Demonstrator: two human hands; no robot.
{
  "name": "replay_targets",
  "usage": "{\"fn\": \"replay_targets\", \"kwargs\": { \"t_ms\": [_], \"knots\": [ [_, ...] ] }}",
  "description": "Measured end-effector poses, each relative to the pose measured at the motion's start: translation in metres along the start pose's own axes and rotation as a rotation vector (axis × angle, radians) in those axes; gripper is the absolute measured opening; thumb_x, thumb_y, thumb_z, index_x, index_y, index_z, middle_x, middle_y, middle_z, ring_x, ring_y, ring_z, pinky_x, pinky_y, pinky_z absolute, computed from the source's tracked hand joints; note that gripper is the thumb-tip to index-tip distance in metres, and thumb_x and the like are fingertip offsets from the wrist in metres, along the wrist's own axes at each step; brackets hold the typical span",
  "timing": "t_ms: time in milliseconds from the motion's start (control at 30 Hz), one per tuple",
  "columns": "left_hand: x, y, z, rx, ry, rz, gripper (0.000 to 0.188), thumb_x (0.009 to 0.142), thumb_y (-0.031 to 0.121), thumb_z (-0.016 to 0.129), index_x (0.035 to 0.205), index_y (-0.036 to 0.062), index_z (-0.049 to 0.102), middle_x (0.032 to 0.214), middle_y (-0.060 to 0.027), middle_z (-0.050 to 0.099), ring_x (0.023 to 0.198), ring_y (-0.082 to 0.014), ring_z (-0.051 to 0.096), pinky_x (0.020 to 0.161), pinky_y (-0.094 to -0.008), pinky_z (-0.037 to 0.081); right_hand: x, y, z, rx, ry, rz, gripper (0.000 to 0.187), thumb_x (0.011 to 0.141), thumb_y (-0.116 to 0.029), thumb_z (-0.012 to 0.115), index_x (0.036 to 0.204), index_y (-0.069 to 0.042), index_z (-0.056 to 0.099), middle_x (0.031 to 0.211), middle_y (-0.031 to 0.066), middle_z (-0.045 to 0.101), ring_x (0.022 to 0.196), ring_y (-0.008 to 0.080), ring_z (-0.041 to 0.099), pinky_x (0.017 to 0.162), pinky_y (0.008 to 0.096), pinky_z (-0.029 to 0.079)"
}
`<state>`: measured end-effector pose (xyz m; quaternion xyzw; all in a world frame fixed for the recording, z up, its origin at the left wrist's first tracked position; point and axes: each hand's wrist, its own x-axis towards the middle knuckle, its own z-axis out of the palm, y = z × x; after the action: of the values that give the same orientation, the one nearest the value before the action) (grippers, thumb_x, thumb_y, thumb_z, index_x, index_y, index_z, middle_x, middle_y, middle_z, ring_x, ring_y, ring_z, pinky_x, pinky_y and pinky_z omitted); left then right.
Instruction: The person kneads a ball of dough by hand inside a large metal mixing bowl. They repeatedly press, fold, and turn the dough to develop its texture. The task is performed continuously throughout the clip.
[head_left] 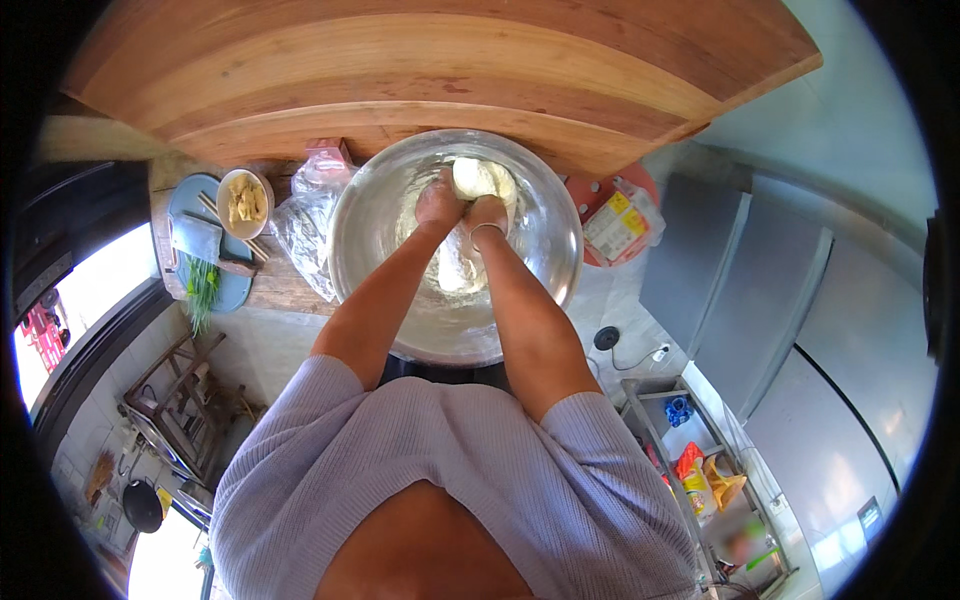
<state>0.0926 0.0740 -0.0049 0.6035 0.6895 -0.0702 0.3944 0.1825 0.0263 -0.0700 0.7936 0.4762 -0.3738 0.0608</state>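
Dough [480,179] lies in your bowl [548,245], against your right hand [488,212], with your left hand [439,199] close beside. Fingers are mostly hidden; I cannot tell how far open.

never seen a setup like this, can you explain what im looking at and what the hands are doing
There is no robot here, just a person's bare hands. The single picture comes from a wide fisheye camera on their head, looking down, so straight edges bend near the rim.

The left hand and right hand are inside a large round silver metal bowl, against a pale, dough-like mass; the exact grip is unclear.

To the left, a brown wooden surface bears a light-blue board with a metal-bladed cleaver and long green stalks. Nearby are a small pale bowl of yellowish chunks and a clear crumpled plastic bag.
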Motion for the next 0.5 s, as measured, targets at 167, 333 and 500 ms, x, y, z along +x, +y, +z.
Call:
{"fn": "replay_targets", "kwargs": {
  "t_ms": [167, 333, 500],
  "knots": [
    [-0.016, -0.106, 0.069, -0.391, 0.213, 0.239, 0.074, 0.062, 0.031, 0.079, 0.121, 0.0004, 0.047, 0.100, -0.0189, 0.063, 0.093, -0.0304, 0.061, 0.082, -0.0396, 0.048, -0.032, -0.003, -0.021, 0.188, 0.154, -0.169, 0.017, 0.072, -0.021, 0.060, 0.070, -0.005, 0.060, 0.075, 0.0193, 0.062, 0.076, 0.0339, 0.062, 0.067, 0.0412, 0.049],
    [-0.079, -0.069, 0.023, -0.573, -0.167, -0.190, 0.060, 0.060, 0.034, 0.080, 0.104, -0.0010, 0.058, 0.098, -0.0178, 0.064, 0.093, -0.0321, 0.061, 0.079, -0.0399, 0.048, -0.129, 0.009, -0.004, 0.261, 0.352, -0.416, 0.008, 0.068, -0.012, 0.057, 0.063, -0.007, 0.054, 0.056, 0.0173, 0.055, 0.056, 0.0379, 0.057, 0.054, 0.0457, 0.045],
    [-0.081, -0.047, 0.014, -0.028, -0.042, -0.093, 0.052, 0.067, 0.033, 0.075, 0.105, 0.0034, 0.054, 0.096, -0.0186, 0.063, 0.092, -0.0354, 0.060, 0.079, -0.0435, 0.048, -0.110, 0.007, 0.021, 0.156, 0.136, -0.124, 0.015, 0.071, -0.017, 0.059, 0.071, -0.004, 0.066, 0.070, 0.0203, 0.062, 0.067, 0.0354, 0.062, 0.060, 0.0430, 0.049]
  ]
}}
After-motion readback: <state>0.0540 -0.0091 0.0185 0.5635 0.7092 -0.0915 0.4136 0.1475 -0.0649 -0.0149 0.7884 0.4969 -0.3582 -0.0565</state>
